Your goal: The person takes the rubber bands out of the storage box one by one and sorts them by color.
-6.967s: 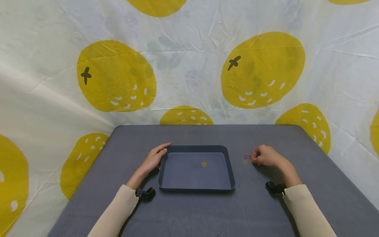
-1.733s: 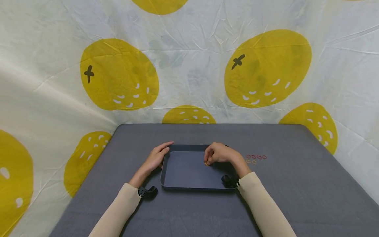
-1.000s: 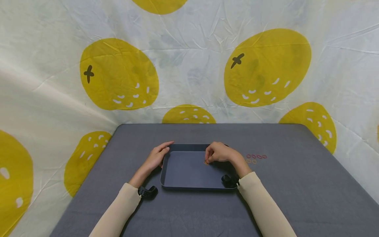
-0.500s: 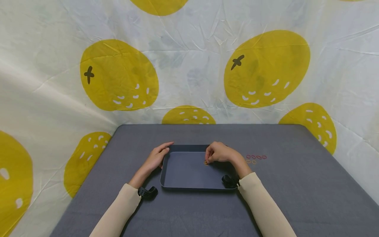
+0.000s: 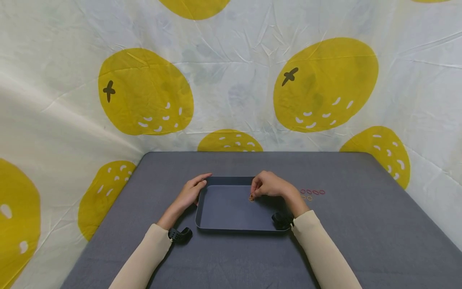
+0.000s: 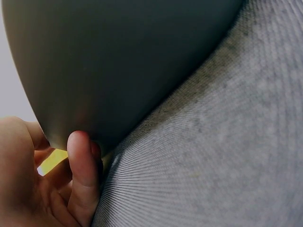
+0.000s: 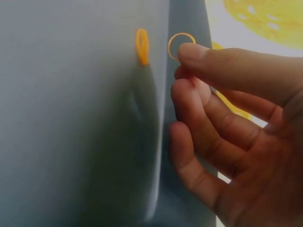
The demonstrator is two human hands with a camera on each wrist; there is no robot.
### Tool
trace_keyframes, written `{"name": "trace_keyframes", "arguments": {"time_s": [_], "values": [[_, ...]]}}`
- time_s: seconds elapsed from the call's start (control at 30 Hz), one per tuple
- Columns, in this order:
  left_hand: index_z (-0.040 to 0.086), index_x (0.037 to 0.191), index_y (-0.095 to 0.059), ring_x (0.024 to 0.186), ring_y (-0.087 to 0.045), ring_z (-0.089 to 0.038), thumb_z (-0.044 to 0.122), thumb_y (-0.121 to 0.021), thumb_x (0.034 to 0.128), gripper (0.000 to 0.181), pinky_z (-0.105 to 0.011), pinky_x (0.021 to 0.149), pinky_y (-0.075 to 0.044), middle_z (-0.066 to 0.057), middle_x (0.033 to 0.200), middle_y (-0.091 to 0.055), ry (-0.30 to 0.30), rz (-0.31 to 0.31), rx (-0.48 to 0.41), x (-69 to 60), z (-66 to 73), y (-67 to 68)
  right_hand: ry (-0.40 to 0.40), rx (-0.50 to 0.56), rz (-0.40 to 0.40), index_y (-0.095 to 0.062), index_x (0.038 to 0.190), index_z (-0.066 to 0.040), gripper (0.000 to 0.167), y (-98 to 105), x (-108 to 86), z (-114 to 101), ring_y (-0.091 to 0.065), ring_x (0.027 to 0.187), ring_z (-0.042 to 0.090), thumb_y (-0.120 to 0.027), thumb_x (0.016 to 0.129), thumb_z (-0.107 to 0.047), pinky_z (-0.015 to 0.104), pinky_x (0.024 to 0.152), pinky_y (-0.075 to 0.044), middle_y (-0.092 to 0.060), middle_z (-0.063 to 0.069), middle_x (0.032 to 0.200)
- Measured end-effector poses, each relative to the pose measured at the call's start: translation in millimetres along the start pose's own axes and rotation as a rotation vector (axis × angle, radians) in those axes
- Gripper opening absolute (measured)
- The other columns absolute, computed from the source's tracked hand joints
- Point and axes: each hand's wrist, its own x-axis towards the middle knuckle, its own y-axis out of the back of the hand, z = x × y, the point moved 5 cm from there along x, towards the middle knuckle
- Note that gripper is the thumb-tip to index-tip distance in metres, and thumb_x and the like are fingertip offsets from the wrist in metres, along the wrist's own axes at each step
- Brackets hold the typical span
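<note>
In the head view my left hand (image 5: 189, 192) holds the left wall of a dark grey rectangular tray (image 5: 223, 216) near its far corner. The left wrist view has a finger (image 6: 81, 158) pressed to the tray's outer wall. Over the tray's right half is my right hand (image 5: 271, 184), its thumb and fingertips pinching a thin orange rubber band (image 7: 169, 46), seen as a round loop in the right wrist view. Just below it, an orange loop (image 7: 142, 47), probably of rubber bands, lies on the tray floor. How many strands it has is unclear.
Right of the tray, on the grey cloth-covered table (image 5: 346, 224), several red rubber bands (image 5: 315, 192) lie in a row. Two yellow-orange bands (image 5: 309, 198) sit in front of them, partly beside my right wrist. A fruit-print curtain (image 5: 231, 92) hangs behind the table.
Seven seconds ago my right hand was at the bands on the table; since then it has moved left over the tray. In the last half second it has lifted slightly. My left hand stays put.
</note>
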Motion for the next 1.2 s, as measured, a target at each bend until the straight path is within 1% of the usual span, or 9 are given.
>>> {"name": "trace_keyframes", "arguments": {"time_s": [0.07,0.13,0.33,0.5,0.57,0.7,0.9,1.07,1.2], "values": [[0.023,0.155,-0.051,0.046,-0.047,-0.016,0.029,-0.043,0.1127,0.043,-0.039,0.045,-0.052,-0.02,0.144,-0.058,-0.003,0.009,0.003,-0.7,1.4,0.1,0.0,-0.01,0.009,-0.079,0.087,-0.009,0.007,3,-0.5,-1,-0.069,0.074,0.015,-0.075,0.09,-0.004,0.029,0.068,-0.055,-0.077,0.0,0.084],[0.025,0.154,-0.052,0.046,-0.047,-0.016,0.029,-0.044,0.1124,0.042,-0.037,0.045,-0.051,-0.018,0.143,-0.058,-0.006,0.016,0.002,-1.7,2.6,0.0,-0.001,-0.017,0.015,-0.079,0.087,-0.009,0.007,6,-1.4,-2,-0.069,0.075,0.016,-0.075,0.09,-0.005,0.03,0.069,-0.055,-0.077,0.0,0.084],[0.03,0.152,-0.054,0.047,-0.05,-0.017,0.032,-0.046,0.1117,0.041,-0.037,0.047,-0.052,-0.013,0.149,-0.056,-0.01,0.017,0.001,-3.7,4.4,-0.2,-0.013,-0.03,0.04,-0.079,0.087,-0.01,0.008,13,-5.6,-4,-0.069,0.076,0.018,-0.075,0.091,-0.005,0.03,0.069,-0.054,-0.077,0.0,0.084],[0.028,0.152,-0.053,0.047,-0.049,-0.018,0.032,-0.046,0.1116,0.042,-0.038,0.046,-0.052,-0.017,0.144,-0.058,-0.013,0.008,-0.005,-3.8,3.1,-0.2,-0.023,-0.039,0.06,-0.079,0.088,-0.01,0.006,18,-9.3,-9,-0.067,0.075,0.013,-0.076,0.092,-0.008,0.031,0.07,-0.053,-0.077,0.0,0.086],[0.026,0.153,-0.053,0.047,-0.049,-0.018,0.032,-0.046,0.1116,0.042,-0.039,0.046,-0.051,-0.018,0.145,-0.057,-0.015,0.007,-0.011,-4.1,3.2,-0.1,-0.021,-0.036,0.066,-0.079,0.088,-0.01,0.005,20,-10.2,-11,-0.067,0.075,0.013,-0.076,0.092,-0.009,0.031,0.07,-0.053,-0.077,0.0,0.086],[0.028,0.152,-0.054,0.05,-0.05,-0.019,0.03,-0.046,0.1117,0.041,-0.038,0.046,-0.052,-0.017,0.147,-0.056,-0.008,0.007,-0.016,-4.9,4.0,-0.8,-0.022,-0.029,0.081,-0.078,0.087,-0.013,0.008,23,-12.8,-13,-0.069,0.078,0.017,-0.075,0.093,-0.01,0.03,0.069,-0.053,-0.077,0.0,0.087],[0.03,0.152,-0.054,0.053,-0.051,-0.019,0.031,-0.046,0.1118,0.041,-0.038,0.047,-0.053,-0.011,0.152,-0.053,0.004,0.013,0.003,-5.1,2.8,-1.9,-0.011,-0.021,0.106,-0.078,0.086,-0.012,0.008,29,-17.3,-16,-0.069,0.081,0.03,-0.075,0.092,-0.009,0.032,0.068,-0.051,-0.078,0.012,0.09],[0.03,0.152,-0.054,0.051,-0.049,-0.02,0.031,-0.045,0.1121,0.041,-0.038,0.047,-0.052,-0.013,0.143,-0.057,0.006,0.018,0.007,-5.1,2.6,-1.4,-0.006,-0.015,0.122,-0.078,0.086,-0.011,0.008,33,-19.0,-20,-0.07,0.082,0.029,-0.074,0.093,-0.009,0.032,0.069,-0.052,-0.078,0.014,0.092],[0.029,0.152,-0.054,0.05,-0.049,-0.019,0.029,-0.044,0.1124,0.041,-0.038,0.046,-0.052,-0.013,0.148,-0.055,0.0,0.017,-0.001,-5.7,3.6,-0.1,0.006,-0.014,0.129,-0.078,0.087,-0.01,0.01,35,-20.0,-24,-0.072,0.085,0.031,-0.072,0.095,-0.007,0.031,0.07,-0.052,-0.078,0.015,0.093]]}}
